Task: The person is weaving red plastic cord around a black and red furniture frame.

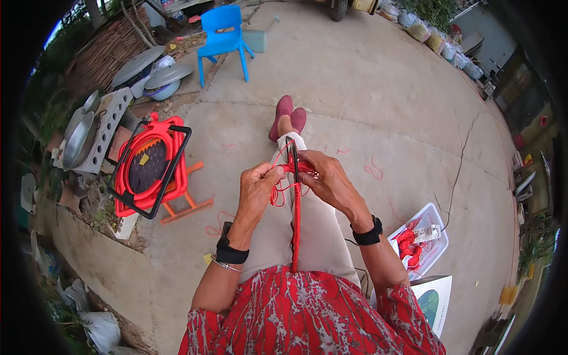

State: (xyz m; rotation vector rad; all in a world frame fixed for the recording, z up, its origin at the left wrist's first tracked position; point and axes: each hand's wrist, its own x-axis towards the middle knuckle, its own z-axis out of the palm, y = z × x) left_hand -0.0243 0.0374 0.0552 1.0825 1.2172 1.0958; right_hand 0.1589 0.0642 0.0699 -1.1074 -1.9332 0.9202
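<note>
A narrow black frame (289,152) lies lengthwise over my lap, its near stretch covered with tightly wound red cord (296,228). My left hand (260,180) pinches the red cord between thumb and fingers, just left of the frame. Across from it, my right hand (327,177) curls over a bundle of the same cord (306,167) beside the black bar. Loose red loops (278,195) dangle below my left fingers. The fingertips of my right hand are partly hidden behind the bundle and the bar.
At left, red-wrapped black frames (152,163) rest on an orange wooden stand (192,207). A white plastic basket (435,248) at right holds red cord and a power strip, near a white box (435,302). A blue chair (222,35) stands ahead. Cord scraps (374,170) lie on the concrete.
</note>
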